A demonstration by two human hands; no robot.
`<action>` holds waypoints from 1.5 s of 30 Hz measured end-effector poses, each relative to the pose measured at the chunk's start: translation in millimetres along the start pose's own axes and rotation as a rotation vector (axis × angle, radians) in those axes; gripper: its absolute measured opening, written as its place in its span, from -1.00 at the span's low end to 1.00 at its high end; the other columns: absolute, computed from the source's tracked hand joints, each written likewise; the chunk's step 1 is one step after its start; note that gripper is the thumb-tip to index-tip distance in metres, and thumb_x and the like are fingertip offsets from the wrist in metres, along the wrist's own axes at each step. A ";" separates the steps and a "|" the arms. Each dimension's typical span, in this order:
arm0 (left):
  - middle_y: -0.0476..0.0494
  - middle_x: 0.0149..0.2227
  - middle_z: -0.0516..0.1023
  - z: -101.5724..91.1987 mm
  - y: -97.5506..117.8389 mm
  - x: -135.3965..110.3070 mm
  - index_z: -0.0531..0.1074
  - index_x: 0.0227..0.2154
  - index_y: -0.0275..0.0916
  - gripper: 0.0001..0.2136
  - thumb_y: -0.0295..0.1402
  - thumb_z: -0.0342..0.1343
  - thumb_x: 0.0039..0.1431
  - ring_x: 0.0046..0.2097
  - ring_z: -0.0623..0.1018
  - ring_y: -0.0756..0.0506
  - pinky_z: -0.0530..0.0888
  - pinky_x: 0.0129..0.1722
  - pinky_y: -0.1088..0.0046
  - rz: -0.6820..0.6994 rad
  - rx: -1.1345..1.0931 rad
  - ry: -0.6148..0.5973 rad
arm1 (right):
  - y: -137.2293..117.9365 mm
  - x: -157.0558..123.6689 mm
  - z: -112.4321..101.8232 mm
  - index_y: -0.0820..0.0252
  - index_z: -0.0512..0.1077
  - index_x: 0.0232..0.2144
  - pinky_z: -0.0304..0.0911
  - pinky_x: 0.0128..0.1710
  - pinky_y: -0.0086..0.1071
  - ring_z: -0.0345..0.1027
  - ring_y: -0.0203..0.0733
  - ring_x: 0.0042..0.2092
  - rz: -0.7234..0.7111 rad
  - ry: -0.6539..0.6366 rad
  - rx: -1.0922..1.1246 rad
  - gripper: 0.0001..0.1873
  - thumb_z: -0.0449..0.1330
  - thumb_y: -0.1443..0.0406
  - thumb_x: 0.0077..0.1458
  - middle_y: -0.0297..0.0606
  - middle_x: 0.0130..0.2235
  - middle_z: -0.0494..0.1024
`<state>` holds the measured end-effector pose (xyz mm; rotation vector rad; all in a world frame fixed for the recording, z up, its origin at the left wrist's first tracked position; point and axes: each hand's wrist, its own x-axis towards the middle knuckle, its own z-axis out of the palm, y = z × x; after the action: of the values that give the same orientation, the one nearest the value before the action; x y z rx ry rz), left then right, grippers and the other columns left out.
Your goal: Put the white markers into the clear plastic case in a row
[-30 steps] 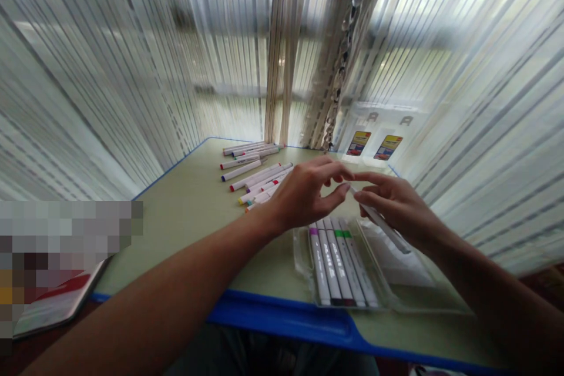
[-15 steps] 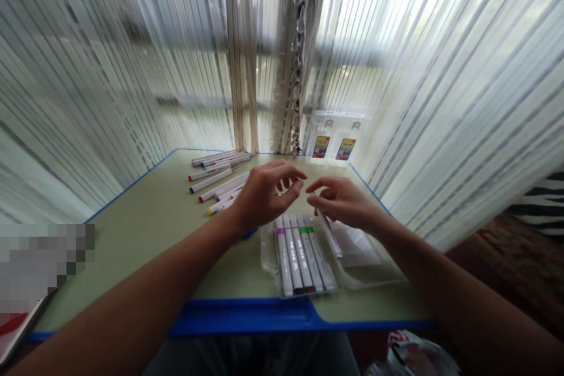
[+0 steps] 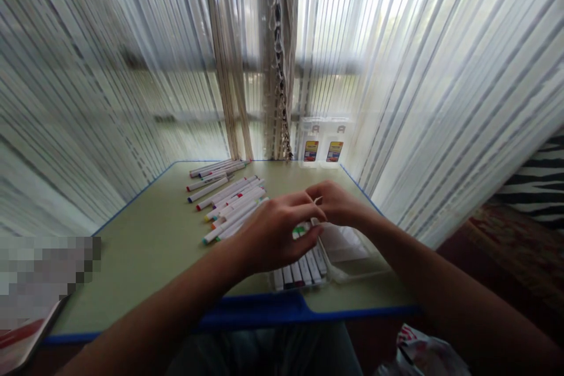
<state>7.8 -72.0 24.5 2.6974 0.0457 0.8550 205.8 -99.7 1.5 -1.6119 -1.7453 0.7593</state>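
Note:
Above a clear plastic case (image 3: 328,282), my left hand (image 3: 286,226) is held with thumb and fingers apart, and no object shows in it. The case holds several white markers (image 3: 297,273) side by side; my left hand covers part of them. Close behind its fingers is my right hand (image 3: 337,204), bent downward at the far end of the case. Its fingertips are mostly hidden, so I cannot tell whether a marker is between them. To the left, loose white markers with coloured ends (image 3: 229,202) lie in a slanting pile on the table.
The pale green table (image 3: 145,258) has a blue edge and a blue recess (image 3: 255,308) at the front. A clear package (image 3: 324,144) with two labels stands at the back against string curtains (image 3: 176,59). A plastic bag (image 3: 427,355) is below, right.
My left hand has moved right and down over the case. My right hand, earlier pinching a white marker, has turned downward behind the left; that marker is no longer plainly visible in it.

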 end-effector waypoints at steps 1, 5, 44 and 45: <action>-0.21 -0.16 0.58 3.7 5.3 -3.6 0.54 -0.18 -0.29 -0.84 -0.41 0.10 0.26 -0.12 0.56 -0.11 0.51 -0.13 0.35 0.003 0.012 -0.033 | 0.0 -0.2 -0.4 0.33 0.63 -0.40 0.22 -0.52 -0.47 0.42 -0.28 -0.48 -0.006 -0.004 -0.004 -0.83 0.28 0.32 -0.04 -0.23 -0.45 0.62; -0.18 -0.18 0.59 16.9 22.4 -19.9 0.54 -0.12 -0.23 -0.79 -0.28 0.12 0.28 -0.10 0.56 -0.18 0.51 -0.08 0.21 -0.005 0.121 -0.147 | -0.8 -1.6 -2.1 0.34 0.66 -0.31 0.25 -0.51 -0.45 0.40 -0.29 -0.51 -0.012 -0.024 -0.050 -0.74 0.25 0.28 0.03 -0.16 -0.41 0.66; -0.18 -0.17 0.59 50.4 30.9 -51.4 0.54 -0.18 -0.33 -0.85 -0.47 0.07 0.31 0.01 0.53 -0.18 0.52 0.06 0.26 0.042 0.191 -0.003 | 4.1 -4.4 -14.9 0.29 0.66 -0.24 0.20 -0.46 -0.44 0.34 -0.30 -0.44 -0.022 -0.168 -0.247 -0.67 0.41 0.18 -0.03 -0.24 -0.43 0.58; -0.19 -0.16 0.59 50.0 31.2 -51.3 0.54 -0.18 -0.33 -0.85 -0.47 0.07 0.31 0.02 0.52 -0.18 0.52 0.07 0.26 0.036 0.188 -0.002 | 4.0 -4.5 -14.9 0.29 0.66 -0.24 0.20 -0.46 -0.44 0.34 -0.29 -0.44 -0.022 -0.169 -0.244 -0.67 0.41 0.18 -0.03 -0.24 -0.43 0.58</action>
<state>-7.9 -122.1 -33.3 2.8821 0.0810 0.9001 220.1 -103.9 7.6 -1.7258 -2.0392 0.7116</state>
